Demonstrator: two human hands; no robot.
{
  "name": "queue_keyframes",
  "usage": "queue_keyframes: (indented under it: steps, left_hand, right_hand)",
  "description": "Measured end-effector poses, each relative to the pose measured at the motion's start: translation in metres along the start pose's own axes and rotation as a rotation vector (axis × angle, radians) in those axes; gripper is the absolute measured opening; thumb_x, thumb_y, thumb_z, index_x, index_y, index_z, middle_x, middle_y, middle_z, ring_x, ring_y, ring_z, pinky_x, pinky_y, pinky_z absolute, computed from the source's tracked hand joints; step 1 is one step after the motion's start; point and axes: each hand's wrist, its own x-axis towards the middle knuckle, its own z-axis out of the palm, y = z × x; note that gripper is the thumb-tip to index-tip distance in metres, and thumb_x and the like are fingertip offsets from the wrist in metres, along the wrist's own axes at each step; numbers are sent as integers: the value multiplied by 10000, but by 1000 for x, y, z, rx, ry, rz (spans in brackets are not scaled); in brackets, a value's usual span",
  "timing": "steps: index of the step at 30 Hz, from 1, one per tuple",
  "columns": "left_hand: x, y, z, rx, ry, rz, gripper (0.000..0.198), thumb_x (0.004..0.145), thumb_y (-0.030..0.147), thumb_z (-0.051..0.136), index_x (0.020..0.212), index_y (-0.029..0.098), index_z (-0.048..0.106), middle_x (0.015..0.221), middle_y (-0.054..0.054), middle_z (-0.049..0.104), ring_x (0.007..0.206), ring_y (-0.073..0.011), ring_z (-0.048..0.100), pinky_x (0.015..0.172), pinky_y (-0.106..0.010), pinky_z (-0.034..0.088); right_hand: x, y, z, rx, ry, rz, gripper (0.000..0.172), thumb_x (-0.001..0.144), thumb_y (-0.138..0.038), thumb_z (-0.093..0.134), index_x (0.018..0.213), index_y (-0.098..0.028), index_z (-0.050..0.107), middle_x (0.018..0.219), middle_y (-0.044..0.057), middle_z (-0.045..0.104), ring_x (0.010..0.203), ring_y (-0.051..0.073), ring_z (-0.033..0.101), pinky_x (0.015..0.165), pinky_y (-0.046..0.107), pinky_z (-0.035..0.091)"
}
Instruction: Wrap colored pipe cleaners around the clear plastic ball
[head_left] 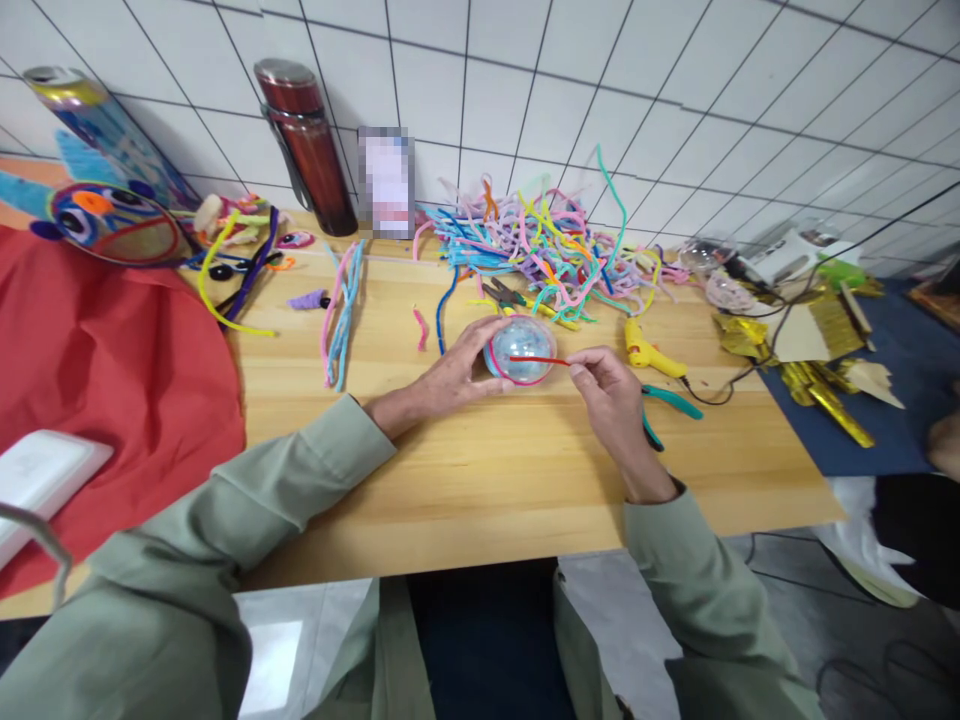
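Note:
My left hand is wrapped round the left side of a clear plastic ball with a pink rim, low over the wooden table. Between the thumb and fingers of my right hand is the end of a thin red pipe cleaner. Its free end reaches left across the front of the ball; whether it touches the surface I cannot tell. Just behind the ball lie pliers with yellow handles. Teal-handled pliers rest beside my right hand, partly hidden by it.
A heap of coloured pipe cleaners lies at the back. To the right is a yellow glue gun with a black cord, then gold foil pieces. Leftward stand a red-brown thermos, a phone and a can; red cloth covers the left side.

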Motion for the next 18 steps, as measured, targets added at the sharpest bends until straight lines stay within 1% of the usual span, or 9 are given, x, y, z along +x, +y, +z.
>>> queue_keyframes:
  steps: [2, 5, 11, 13, 15, 18]
  left_hand:
    - [2, 0, 1, -15, 17, -4, 930, 949, 654, 768, 1697, 278, 362, 1708, -203, 459, 1622, -404, 418, 1348, -634, 350]
    - [4, -1, 4, -29, 41, -9, 904, 948, 653, 770, 1673, 263, 398, 1695, -206, 478, 1604, -398, 446, 1341, -622, 365]
    - [4, -3, 7, -75, 67, -31, 873, 948, 651, 770, 1651, 256, 434, 1692, -208, 492, 1584, -389, 481, 1330, -608, 385]
    - [4, -1, 6, -81, 61, -42, 866, 956, 654, 758, 1654, 262, 429, 1700, -206, 483, 1592, -392, 471, 1335, -615, 375]
    - [3, 0, 5, -77, 52, -45, 859, 965, 642, 752, 1661, 262, 419, 1705, -209, 477, 1594, -397, 465, 1336, -630, 367]
    - [3, 1, 5, -75, 48, -38, 856, 972, 644, 741, 1667, 268, 411, 1710, -207, 471, 1591, -395, 468, 1334, -635, 370]
  right_hand:
    - [-4, -4, 0, -26, -18, -17, 126, 987, -265, 650, 1030, -276, 767, 940, -2, 724, 814, 189, 638, 757, 346, 479]
    - [-7, -11, 0, -61, -47, -70, 161, 985, -232, 621, 1039, -275, 767, 953, 4, 741, 829, 196, 653, 767, 353, 495]
    - [-7, -18, 0, -154, -67, -194, 157, 980, -192, 625, 985, -272, 760, 852, -10, 714, 751, 186, 637, 717, 347, 505]
    - [-9, -19, 0, -193, -63, -253, 157, 987, -188, 628, 1000, -276, 757, 855, -5, 713, 748, 191, 639, 710, 354, 513]
    - [-11, -21, 0, -243, -52, -303, 167, 994, -183, 628, 1037, -281, 756, 894, 11, 740, 775, 205, 664, 721, 373, 533]
    - [-14, -23, 2, -339, -46, -379, 193, 990, -164, 643, 1060, -298, 763, 957, 35, 789, 867, 240, 719, 787, 419, 576]
